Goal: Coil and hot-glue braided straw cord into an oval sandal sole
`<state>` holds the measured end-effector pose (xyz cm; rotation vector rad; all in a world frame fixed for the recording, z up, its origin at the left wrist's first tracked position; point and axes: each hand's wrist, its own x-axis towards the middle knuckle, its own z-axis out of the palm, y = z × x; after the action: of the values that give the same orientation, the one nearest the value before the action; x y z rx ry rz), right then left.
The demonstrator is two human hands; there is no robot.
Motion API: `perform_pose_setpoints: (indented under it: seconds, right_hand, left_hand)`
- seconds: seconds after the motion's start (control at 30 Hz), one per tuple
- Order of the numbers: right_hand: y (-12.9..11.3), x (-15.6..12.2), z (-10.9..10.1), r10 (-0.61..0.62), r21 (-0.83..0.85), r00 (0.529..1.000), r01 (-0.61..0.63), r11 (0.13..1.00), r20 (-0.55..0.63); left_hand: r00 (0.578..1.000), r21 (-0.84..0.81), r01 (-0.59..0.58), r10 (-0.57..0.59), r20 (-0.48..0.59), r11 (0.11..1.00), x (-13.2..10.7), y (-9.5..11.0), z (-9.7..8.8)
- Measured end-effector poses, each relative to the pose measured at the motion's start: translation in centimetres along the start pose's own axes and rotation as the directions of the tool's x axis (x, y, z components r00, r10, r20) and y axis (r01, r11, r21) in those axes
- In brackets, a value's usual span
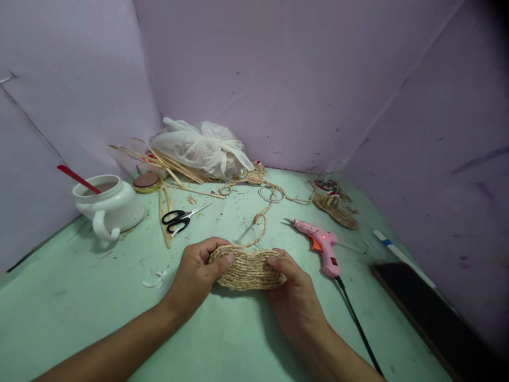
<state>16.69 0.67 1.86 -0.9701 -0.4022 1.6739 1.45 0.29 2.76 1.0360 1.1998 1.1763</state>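
Note:
Between my two hands is an oval sole-shaped piece of coiled straw rope (251, 271), held just above the table. My left hand (202, 269) grips its left end, thumb on top and fingers behind. At the right end, my right hand (293, 284) pinches it the same way, its fingers partly hidden underneath. A loose twisted cord (264, 229) runs from the piece's upper edge back across the table. Right of my hands lies a pink glue gun (318, 241) with a lit red light. Black-handled scissors (183, 216) lie open to the left.
A white pot (109, 204) with a red stick (77, 179) stands left. Behind are a white plastic bag (202, 148), dry straw strips (178, 170) and a round tin (146, 181). A small woven slipper (336, 209) lies back right; a dark phone-like slab (429, 313) is at right.

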Motion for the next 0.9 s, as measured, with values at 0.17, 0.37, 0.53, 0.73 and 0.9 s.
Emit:
perform_pose_setpoints:
  seconds: [0.17, 0.37, 0.53, 0.73, 0.9]
  right_hand:
    - [0.0, -0.1, 0.0, -0.002, -0.001, 1.0, 0.002, 1.0, 0.007]
    - [-0.1, -0.3, 0.1, -0.001, 0.012, 1.0, 0.001, 1.0, -0.004]
    - [0.1, -0.1, -0.2, 0.003, -0.023, 1.0, -0.003, 1.0, 0.005]
    - [-2.0, 0.6, -1.3, -0.502, -0.451, 0.862, 0.475, 0.756, 0.066]
    - [-4.6, 1.6, -1.5, -0.534, -0.608, 0.465, 0.785, -0.121, 0.706]
  left_hand:
    - [1.0, 0.001, 0.01, -0.01, -0.001, 1.0, 0.1, 0.2, 0.1]
    - [1.0, 0.005, 0.003, -0.003, 0.012, 1.0, 0.0, -0.1, 0.0]
    - [1.0, -0.021, 0.013, -0.013, 0.011, 1.0, 0.0, -0.2, -0.1]
    - [0.992, -0.01, 0.101, -0.1, 0.079, 0.995, 0.1, 0.2, -0.2]
    - [0.928, 0.28, 0.203, -0.275, 0.251, 0.938, 0.3, 0.5, -0.3]
